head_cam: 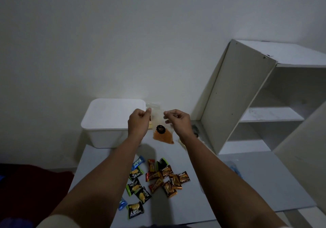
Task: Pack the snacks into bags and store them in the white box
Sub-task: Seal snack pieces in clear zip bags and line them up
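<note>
Left hand (139, 121) covers the near right corner of the white box (109, 121) and the left edge of the clear bag (161, 121); whatever sits yellowish in the bag behind those fingers can't be made out. Black label (160, 129) on the bag: text too small to read. Right of the box, behind the right forearm (208, 166), a dark item (195, 130) is mostly hidden (unidentifiable). Shelf unit (264, 95), further right of the box, is cut off by the frame edge. Box lid closed, so contents unseen.
</note>
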Motion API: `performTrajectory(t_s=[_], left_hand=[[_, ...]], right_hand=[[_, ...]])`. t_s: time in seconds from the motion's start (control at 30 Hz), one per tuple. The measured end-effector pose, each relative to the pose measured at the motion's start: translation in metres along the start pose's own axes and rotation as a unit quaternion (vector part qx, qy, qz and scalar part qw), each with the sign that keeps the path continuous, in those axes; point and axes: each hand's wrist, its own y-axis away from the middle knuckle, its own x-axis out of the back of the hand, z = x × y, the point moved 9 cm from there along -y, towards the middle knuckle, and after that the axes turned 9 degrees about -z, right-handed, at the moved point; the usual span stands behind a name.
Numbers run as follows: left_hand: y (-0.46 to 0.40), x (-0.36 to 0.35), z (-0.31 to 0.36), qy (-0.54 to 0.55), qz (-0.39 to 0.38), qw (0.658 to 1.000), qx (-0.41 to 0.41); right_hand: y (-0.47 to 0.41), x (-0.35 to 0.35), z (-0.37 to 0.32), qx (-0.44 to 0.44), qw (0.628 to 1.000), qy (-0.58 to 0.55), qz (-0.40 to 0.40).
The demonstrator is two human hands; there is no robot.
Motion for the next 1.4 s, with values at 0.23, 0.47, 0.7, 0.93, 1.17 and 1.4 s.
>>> performTrajectory(t_s=[0.23, 0.47, 0.7, 0.93, 1.17, 1.4], left_hand=[[0.004, -0.036, 0.0, 0.185, -0.131, 0.972, 0.065], [-0.005, -0.029, 0.012, 0.15, -0.142, 0.978, 0.035], [-0.01, -0.03, 0.023, 0.016, -0.203, 0.979, -0.014], [-0.008, -0.042, 0.031, -0.049, -0.238, 0.968, -0.058], [-0.009, -0.043, 0.041, -0.101, -0.234, 0.964, -0.076], [-0.011, -0.043, 0.054, -0.104, -0.225, 0.965, -0.086]], right_hand=[[0.003, -0.025, -0.016, 0.059, 0.996, 0.022, -0.066], [-0.005, -0.03, -0.021, 0.041, 0.996, 0.021, -0.083], [-0.009, -0.024, -0.021, 0.005, 0.996, 0.056, -0.073], [-0.011, -0.014, -0.021, 0.012, 0.997, 0.061, -0.045], [0.0, -0.013, -0.02, 0.007, 0.999, 0.004, -0.052], [0.002, -0.016, -0.022, 0.0, 0.997, -0.009, -0.077]])
